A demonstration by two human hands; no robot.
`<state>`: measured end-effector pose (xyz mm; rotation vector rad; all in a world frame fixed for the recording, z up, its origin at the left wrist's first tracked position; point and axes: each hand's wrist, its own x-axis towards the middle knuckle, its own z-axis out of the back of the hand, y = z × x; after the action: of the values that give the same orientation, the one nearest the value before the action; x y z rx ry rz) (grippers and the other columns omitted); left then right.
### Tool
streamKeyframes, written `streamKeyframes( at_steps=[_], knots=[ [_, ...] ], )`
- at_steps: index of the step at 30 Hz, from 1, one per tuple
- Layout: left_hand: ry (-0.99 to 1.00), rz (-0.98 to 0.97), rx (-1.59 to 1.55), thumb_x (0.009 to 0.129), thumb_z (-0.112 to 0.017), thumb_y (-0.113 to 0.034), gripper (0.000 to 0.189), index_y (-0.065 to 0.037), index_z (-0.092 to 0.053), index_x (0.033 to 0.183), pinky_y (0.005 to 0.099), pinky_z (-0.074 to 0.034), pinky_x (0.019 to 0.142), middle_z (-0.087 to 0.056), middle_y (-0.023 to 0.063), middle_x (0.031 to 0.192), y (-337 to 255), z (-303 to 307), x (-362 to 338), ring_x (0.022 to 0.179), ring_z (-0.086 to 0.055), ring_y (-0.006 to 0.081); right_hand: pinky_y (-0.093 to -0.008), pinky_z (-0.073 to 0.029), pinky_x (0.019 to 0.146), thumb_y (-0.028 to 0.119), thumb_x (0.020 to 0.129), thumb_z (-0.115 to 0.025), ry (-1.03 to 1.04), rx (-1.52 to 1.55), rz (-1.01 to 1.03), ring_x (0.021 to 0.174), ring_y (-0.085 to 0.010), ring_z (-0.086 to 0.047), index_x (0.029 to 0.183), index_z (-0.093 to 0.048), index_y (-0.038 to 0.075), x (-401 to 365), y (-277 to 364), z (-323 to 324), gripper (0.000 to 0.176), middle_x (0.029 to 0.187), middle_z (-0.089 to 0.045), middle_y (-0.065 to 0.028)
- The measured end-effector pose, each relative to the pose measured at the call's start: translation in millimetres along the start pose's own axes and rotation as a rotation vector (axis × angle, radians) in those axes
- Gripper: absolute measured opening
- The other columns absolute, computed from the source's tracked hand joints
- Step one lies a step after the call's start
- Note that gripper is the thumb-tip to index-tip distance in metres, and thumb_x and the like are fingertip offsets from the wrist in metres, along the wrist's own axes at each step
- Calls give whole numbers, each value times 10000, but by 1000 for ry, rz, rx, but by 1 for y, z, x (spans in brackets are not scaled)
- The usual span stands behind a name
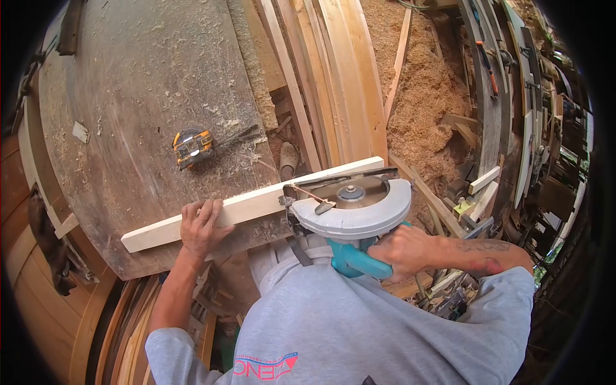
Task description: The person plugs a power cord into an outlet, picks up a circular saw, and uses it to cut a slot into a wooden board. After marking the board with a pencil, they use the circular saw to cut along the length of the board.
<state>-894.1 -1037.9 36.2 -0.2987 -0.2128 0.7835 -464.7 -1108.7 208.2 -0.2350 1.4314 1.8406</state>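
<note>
A pale wooden board (pixel 256 204) lies across the near edge of the workbench (pixel 154 77), its right end past the bench edge. My left hand (pixel 204 224) presses on the board with its fingers over the top. A circular saw (pixel 350 208) with a grey guard and teal handle rests at the board's right part, its round blade showing. My right hand (pixel 404 252) is wrapped round the teal handle. On the bench beyond the board sits a yellow and black tape measure (pixel 192 147), beside a dark narrow tool (pixel 237 135).
Several long planks (pixel 346 77) run away beyond the saw. Sawdust (pixel 423 96) covers the floor at the right, near a leaning beam (pixel 484 115) with an orange-handled tool (pixel 487 69). More planks (pixel 131 327) lie at the lower left.
</note>
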Motion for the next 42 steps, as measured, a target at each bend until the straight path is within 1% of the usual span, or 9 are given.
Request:
streamKeyframes(
  at_steps=[3,5,9,17,28,42],
  knots=[
    [4,-1,2,557,-871,-317,688,-94,-657,1171,410,-469,833,-626,28,1114,0,0,0,963,-591,266,-475,-493,474,213,681,-712,5,-2,7,509,-346,-619,779,-559,62,-1,-1,-1,236,570,-598,-134],
    [6,-1,4,554,-871,-317,694,-95,-655,1175,410,-469,832,-625,28,1116,0,0,0,964,-591,267,-476,-493,475,211,685,-709,-36,16,24,509,-349,-617,782,-558,61,-1,-1,-1,233,571,-598,-135],
    [2,8,-16,539,-875,-309,712,-97,-653,1182,415,-465,837,-623,32,1124,0,-1,0,967,-590,272,-478,-494,478,211,691,-705,-24,9,20,510,-353,-615,780,-557,61,0,1,0,229,571,-598,-137],
    [-7,15,-37,516,-878,-335,753,-97,-651,1194,423,-459,843,-625,35,1158,0,-1,-1,989,-584,275,-483,-495,483,195,674,-691,22,-13,-37,510,-364,-613,781,-556,56,3,14,7,221,562,-592,-147],
    [-5,6,-20,491,-888,-304,760,-101,-649,1183,414,-456,842,-620,23,1136,-1,1,2,986,-590,253,-483,-506,486,186,699,-665,18,9,-75,489,-369,-611,765,-558,41,6,29,13,192,544,-586,-163],
    [6,12,-21,531,-884,-307,733,-95,-651,1194,422,-464,854,-629,38,1154,-1,1,0,997,-593,273,-507,-509,494,197,705,-663,-2,-6,-89,496,-398,-615,780,-565,39,7,34,12,201,536,-580,-183]
  ],
)
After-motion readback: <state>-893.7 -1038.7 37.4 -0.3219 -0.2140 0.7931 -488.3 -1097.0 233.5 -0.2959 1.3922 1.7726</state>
